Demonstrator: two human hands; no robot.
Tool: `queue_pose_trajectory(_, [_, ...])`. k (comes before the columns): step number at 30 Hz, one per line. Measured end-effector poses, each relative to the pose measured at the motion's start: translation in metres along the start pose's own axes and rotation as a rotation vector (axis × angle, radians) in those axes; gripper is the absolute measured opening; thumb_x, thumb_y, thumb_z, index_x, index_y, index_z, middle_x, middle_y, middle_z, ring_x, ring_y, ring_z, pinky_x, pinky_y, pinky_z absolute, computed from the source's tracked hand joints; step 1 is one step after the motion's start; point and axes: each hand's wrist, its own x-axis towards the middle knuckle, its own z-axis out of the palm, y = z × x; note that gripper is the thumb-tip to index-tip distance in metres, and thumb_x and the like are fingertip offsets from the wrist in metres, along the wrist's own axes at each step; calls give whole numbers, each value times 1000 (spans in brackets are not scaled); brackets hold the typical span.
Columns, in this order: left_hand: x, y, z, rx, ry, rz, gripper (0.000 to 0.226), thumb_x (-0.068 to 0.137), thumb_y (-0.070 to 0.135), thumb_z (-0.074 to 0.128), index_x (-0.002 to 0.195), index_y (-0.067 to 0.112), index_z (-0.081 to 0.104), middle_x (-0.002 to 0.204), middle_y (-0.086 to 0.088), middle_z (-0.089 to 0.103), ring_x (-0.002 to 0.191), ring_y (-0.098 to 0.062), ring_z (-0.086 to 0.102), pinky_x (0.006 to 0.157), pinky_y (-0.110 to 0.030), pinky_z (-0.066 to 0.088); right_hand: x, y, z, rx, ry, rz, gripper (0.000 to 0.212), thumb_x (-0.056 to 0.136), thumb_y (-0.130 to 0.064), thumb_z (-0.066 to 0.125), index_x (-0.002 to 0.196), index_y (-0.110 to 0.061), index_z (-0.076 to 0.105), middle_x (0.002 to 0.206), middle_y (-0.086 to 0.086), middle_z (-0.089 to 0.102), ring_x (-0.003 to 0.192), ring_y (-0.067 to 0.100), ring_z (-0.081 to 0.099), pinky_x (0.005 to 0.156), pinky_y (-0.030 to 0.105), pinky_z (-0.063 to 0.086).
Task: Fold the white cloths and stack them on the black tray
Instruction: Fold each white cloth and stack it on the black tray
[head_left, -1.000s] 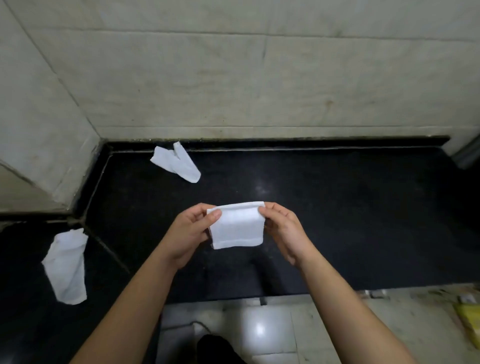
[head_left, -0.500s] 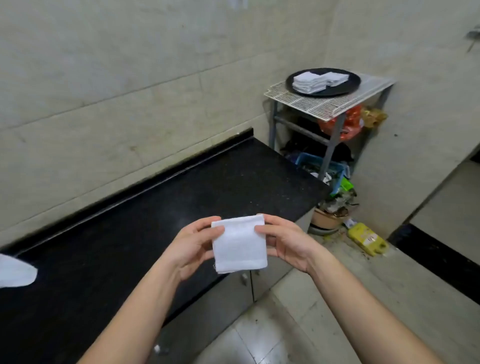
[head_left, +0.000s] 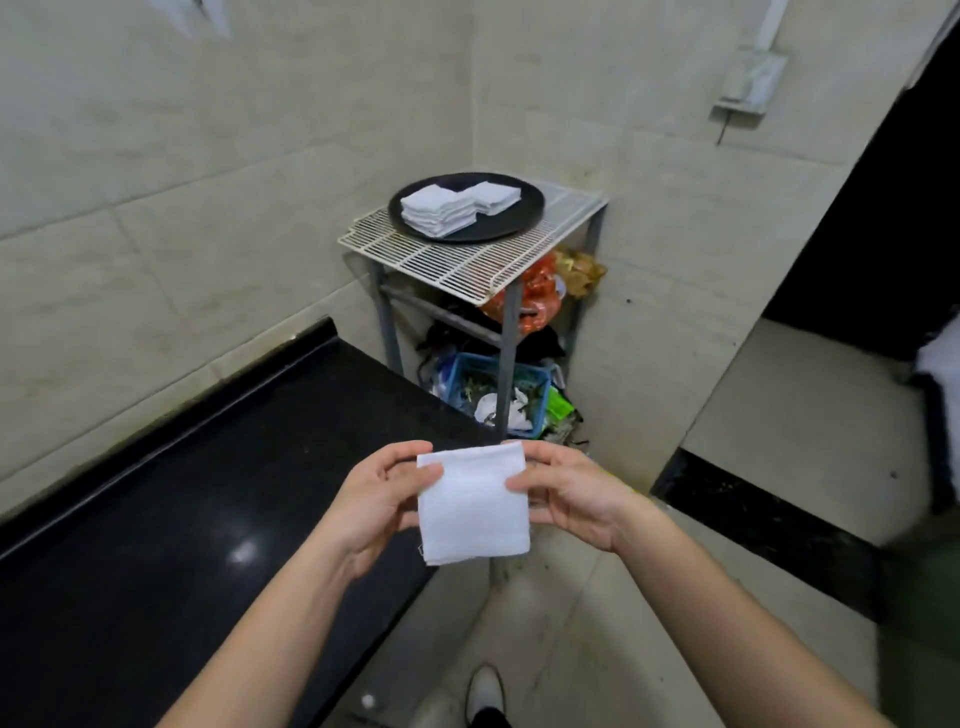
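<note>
Head view, frame centre: left hand (head_left: 376, 501) and right hand (head_left: 574, 496) pinch the folded cloth (head_left: 472, 504) by its upper corners; light, limp material, so support both edges.

Flat, soft indoor light fills the tiled corner, leaving only faint shadows. A small white glint sits on the polished black countertop (head_left: 156, 519), down-left of the fingers (head_left: 410, 470) of the left hand (head_left: 374, 499). The folded cloth (head_left: 472, 509) between the fingers glares near-white. Far right of the fingers the frame smears into blur, and the wall lines above them bow with wide-lens distortion.
</note>
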Motion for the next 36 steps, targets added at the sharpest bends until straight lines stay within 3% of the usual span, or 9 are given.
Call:
queue_pose_trajectory(6, [108,74,49,10,-70,84,34,85,4,72,117,10,62,87,-4,73,83,-18,70,72,-39,56,75,-107,-53,-75,34,-25,36,92,2,60,124,-12,65,122,10,71,114,28,67,102,46,51])
queue_pose_trajectory(10, [170,128,75,23,-77,133,29,85,2,70,112,10,63,88,-6,72,79,-18,69,64,-33,57,117,-172,-80,-63,40,-121,37,92,0,61,127,-12,63,122,12,70,114,28,66,102,48,50])
queue_pose_trajectory(13, [208,157,92,17,-70,160,28,84,1,71,110,10,64,87,-8,68,75,-19,67,64,-35,55,148,-206,-101,-6,29,-167,39,92,2,60,130,-10,60,121,12,71,112,29,67,94,44,55])
queue_pose_trajectory(15, [240,176,102,25,-35,186,28,84,0,71,109,10,64,81,-5,66,69,-15,67,55,-28,56,177,-230,-117,8,5,-198,42,92,1,62,132,-10,58,121,13,71,107,28,69,88,42,57])
queue_pose_trajectory(18, [285,195,114,67,47,228,29,83,2,73,110,11,65,77,-3,58,67,-13,61,50,-25,51,220,-264,-137,-3,-16,-228,40,90,1,64,128,-12,59,116,12,72,101,26,70,80,39,60])
queue_pose_trajectory(24, [388,226,144,145,308,356,27,86,5,72,110,16,65,78,-1,54,67,-15,61,55,-31,51,328,-341,-178,-227,-36,-270,38,89,-5,70,124,-20,61,112,7,73,102,23,72,86,43,60])
queue_pose_trajectory(29, [473,256,168,170,501,319,27,87,9,73,109,20,62,87,-6,55,77,-24,65,65,-44,61,412,-410,-206,-350,-80,-270,39,91,-7,69,124,-23,58,112,3,70,100,21,71,79,39,62])
queue_pose_trajectory(32, [525,273,172,232,615,269,32,86,13,74,113,21,58,95,-5,59,82,-27,67,62,-41,60,462,-440,-217,-323,-105,-249,41,90,-5,70,125,-22,56,115,8,69,98,22,72,73,36,62])
queue_pose_trajectory(36, [579,288,171,423,740,215,47,81,20,76,123,17,54,91,1,59,90,-26,65,79,-51,59,523,-458,-225,-339,-115,-202,43,90,-7,70,129,-18,55,116,10,70,101,26,72,86,48,59])
